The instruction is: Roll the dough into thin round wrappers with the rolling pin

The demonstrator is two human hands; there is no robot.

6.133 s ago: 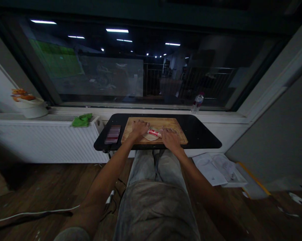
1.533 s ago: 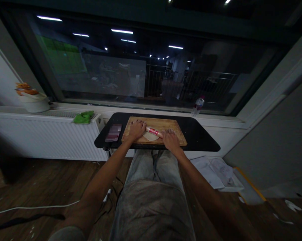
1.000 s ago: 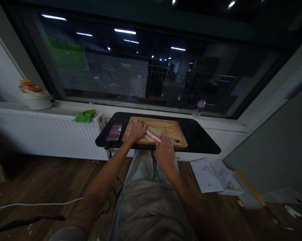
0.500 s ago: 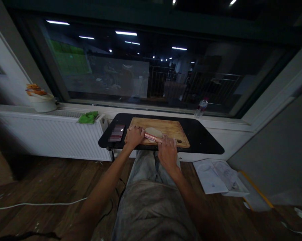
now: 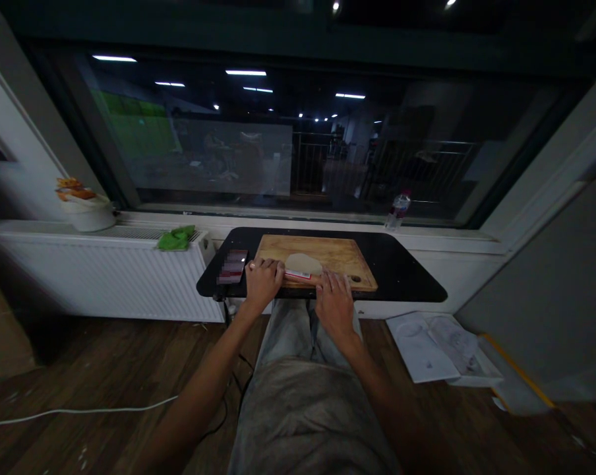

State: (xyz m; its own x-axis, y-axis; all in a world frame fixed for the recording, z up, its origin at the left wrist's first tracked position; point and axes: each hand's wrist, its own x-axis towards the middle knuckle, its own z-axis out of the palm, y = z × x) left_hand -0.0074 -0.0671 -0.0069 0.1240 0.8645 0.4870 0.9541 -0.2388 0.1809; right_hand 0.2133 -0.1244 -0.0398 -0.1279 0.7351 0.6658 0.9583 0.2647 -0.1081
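Both my hands grip a wooden rolling pin (image 5: 305, 276) with a red-and-white label showing in its middle. My left hand (image 5: 264, 282) closes over its left end, and my right hand (image 5: 334, 300) covers its right end. Beneath and just beyond the pin lies a flat, pale, rounded sheet of dough (image 5: 302, 263). The dough rests on a wooden cutting board (image 5: 322, 246), with the pin crossing its near edge. Part of the dough is hidden by the pin.
The board lies on a black tabletop (image 5: 401, 270), with a phone (image 5: 233, 266) left of it. A water bottle (image 5: 397, 210) stands on the window sill. On the radiator (image 5: 105, 270) are a green cloth (image 5: 176, 238) and a white pot (image 5: 89, 212). An open white box (image 5: 446, 348) sits on the floor.
The rolling pin has turned, bringing its label into view, and has moved slightly toward me. More of the dough's far part shows. The camera view has shifted slightly.
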